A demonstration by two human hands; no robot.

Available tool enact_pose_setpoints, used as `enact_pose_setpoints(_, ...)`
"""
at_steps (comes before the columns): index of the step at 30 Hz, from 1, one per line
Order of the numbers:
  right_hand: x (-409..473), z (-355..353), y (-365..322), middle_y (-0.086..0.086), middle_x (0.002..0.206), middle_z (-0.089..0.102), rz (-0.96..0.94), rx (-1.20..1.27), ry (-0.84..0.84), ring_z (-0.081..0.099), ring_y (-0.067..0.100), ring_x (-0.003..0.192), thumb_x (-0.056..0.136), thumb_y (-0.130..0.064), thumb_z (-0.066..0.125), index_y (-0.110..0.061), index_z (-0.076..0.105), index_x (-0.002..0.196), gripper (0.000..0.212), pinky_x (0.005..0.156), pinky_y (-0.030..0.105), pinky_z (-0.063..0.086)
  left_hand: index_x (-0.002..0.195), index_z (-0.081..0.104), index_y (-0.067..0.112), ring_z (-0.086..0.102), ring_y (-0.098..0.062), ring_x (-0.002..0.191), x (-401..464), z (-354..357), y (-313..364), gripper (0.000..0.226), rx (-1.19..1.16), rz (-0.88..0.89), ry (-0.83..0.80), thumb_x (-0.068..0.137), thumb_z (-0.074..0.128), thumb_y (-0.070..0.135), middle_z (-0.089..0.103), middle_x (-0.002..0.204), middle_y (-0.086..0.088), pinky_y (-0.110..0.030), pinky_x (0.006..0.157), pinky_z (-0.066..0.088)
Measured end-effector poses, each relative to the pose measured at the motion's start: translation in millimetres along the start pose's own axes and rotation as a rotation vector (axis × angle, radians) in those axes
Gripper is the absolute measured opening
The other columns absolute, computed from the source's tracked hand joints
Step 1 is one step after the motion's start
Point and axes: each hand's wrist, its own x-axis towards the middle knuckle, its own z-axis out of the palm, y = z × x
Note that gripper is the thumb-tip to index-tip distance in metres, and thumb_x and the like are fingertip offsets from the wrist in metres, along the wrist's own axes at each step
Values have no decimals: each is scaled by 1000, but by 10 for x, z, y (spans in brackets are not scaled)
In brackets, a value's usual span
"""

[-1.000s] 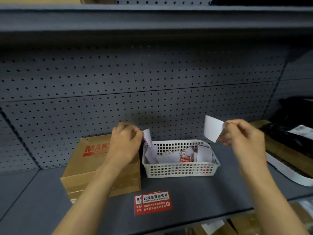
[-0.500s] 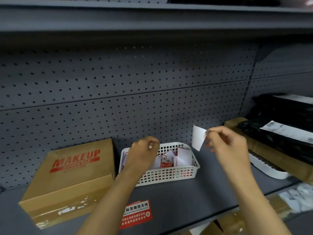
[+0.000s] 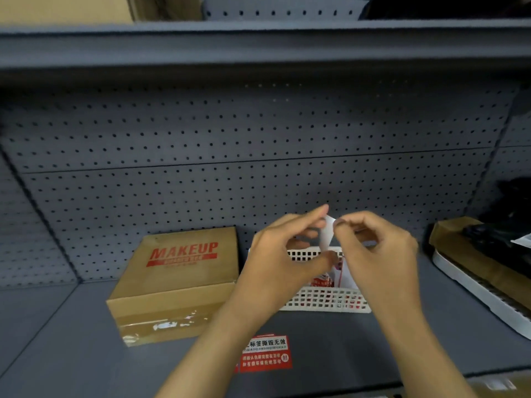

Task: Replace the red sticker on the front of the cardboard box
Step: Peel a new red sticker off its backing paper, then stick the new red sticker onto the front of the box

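White paper at the centre of the action: a small sticker sheet (image 3: 328, 234) is pinched between both hands above the white plastic basket (image 3: 324, 304). The right hand (image 3: 379, 254) has thumb and forefinger pressed together on the sheet's upper edge, the other fingers curled in. The left hand (image 3: 275, 259) meets it from the other side, forefinger stretched out over the top and thumb up against the lower part of the sheet, so the two hands touch at the fingertips. Whether the left thumb truly clamps the paper or only rests on it, I cannot tell.

Down in the basket lie more scraps, white and red, partly hidden behind the hands. To the left of the basket, just beside it, sits the cardboard box (image 3: 178, 285), "MAKEUP" printed in red on its top, and clear tape (image 3: 163, 326) shining across its front face. On the grey shelf (image 3: 71, 354) in front of the basket, a small stack of red stickers (image 3: 265, 354) with white Chinese lettering lies flat. Grey pegboard (image 3: 230, 168) backs it all. Off to the right, a white tray (image 3: 474, 291) carries dark goods, blurred.
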Motion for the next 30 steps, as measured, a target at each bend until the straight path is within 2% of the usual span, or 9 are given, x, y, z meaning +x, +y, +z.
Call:
enact_pose_setpoints(5, -186, 231, -152, -15, 79, 76, -90, 28, -201, 72, 7, 77, 81, -21, 69, -31, 75, 79, 12, 73, 39, 59, 128, 67, 22, 72, -8, 94, -215, -199, -57, 51, 31, 29, 197, 82, 76, 2, 68, 102, 7, -21, 89, 57)
enact_pose_setpoints(8, -275, 303, -249, -20, 89, 75, -114, 48, -453, 70, 4, 81, 84, -28, 72, -36, 75, 88, 10, 75, 29, 56, 121, 71, 22, 73, -7, 91, -357, -354, -104, 44, -5, -27, 289, 86, 70, -4, 68, 98, 4, -19, 84, 57)
enact_pose_setpoints(10, -340, 337, -278, -21, 91, 73, -96, 86, -537, 68, 4, 81, 82, -36, 73, -41, 74, 92, 11, 71, 22, 52, 119, 71, 26, 74, -4, 88, -458, -458, -133, 45, -27, -66, 327, 86, 69, -6, 70, 98, 3, -15, 80, 56)
enact_pose_setpoints(14, -431, 477, -195, -15, 87, 69, -104, 22, -303, 64, 7, 75, 76, -38, 77, -38, 66, 94, 20, 59, 28, 52, 115, 67, 37, 70, 1, 75, -663, -660, -189, 46, -102, -145, 423, 88, 70, 0, 69, 86, 22, -15, 73, 56)
enact_pose_setpoints(17, -497, 654, -124, -17, 85, 67, -40, -33, -385, 61, 1, 77, 79, -44, 76, -37, 64, 97, 23, 56, 20, 47, 116, 65, 40, 71, -7, 77, -839, -854, -236, 49, -166, -183, 469, 88, 70, 1, 67, 84, 19, -21, 72, 59)
enact_pose_setpoints(19, -565, 783, -93, -16, 82, 70, -42, -17, -430, 62, -1, 80, 81, -44, 74, -33, 69, 89, 14, 58, 13, 47, 120, 65, 37, 73, -12, 79, -949, -993, -315, 48, -166, -202, 471, 88, 70, 1, 68, 86, 14, -22, 72, 59)
enact_pose_setpoints(22, -744, 932, -104, -23, 83, 70, -47, 25, -466, 63, -3, 81, 81, -42, 74, -34, 71, 76, 10, 64, 4, 45, 124, 62, 36, 72, -8, 77, -1125, -1180, -414, 49, -98, -233, 471, 88, 72, 4, 67, 85, 19, -22, 74, 59)
enact_pose_setpoints(25, -940, 1120, -150, -28, 81, 70, -2, 79, -496, 64, -6, 81, 81, -37, 76, -34, 71, 74, 9, 66, 3, 45, 130, 55, 43, 74, -8, 77, -1284, -1365, -510, 59, 30, -247, 488, 87, 73, 6, 69, 90, 14, -20, 70, 58)
enact_pose_setpoints(30, -1294, 1450, -65, -15, 78, 75, 97, 131, -468, 68, 0, 77, 81, -33, 79, -27, 76, 76, 8, 69, 10, 51, 142, 39, 49, 72, 0, 79, -1530, -1530, -714, 74, 223, -250, 469, 88, 73, 10, 67, 96, 18, -15, 70, 57)
